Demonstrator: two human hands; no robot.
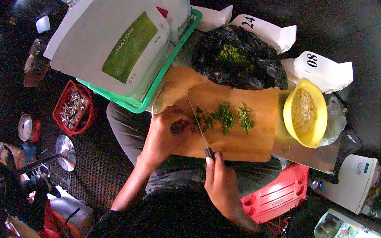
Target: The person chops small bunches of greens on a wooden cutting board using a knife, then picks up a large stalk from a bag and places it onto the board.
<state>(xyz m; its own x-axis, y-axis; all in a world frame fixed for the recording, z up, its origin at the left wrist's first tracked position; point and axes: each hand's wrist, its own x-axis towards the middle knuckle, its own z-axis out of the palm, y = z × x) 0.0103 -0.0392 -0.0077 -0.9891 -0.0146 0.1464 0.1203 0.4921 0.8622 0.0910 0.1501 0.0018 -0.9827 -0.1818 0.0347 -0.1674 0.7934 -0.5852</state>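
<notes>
My right hand [219,189] grips the dark handle of a kitchen knife [199,121], its thin blade slanting up and left across a wooden cutting board [243,148]. On the left part of the board, my left hand [165,126] rests close beside the blade with its fingers curled. Those fingers lie in shadow, so whether they hold any leaves is hidden. Chopped green herbs [226,116] are spread right of the blade, with a paler green heap [245,118] at their right end. A few dark green bits touch the blade.
Behind the board sits a black plastic bag [210,68] with chopped greens on it. A yellow bowl [287,112] of pale food stands right. At left, a green basket [139,106] holds large pouches [90,37]. White folded paper stacks [264,30] line the back.
</notes>
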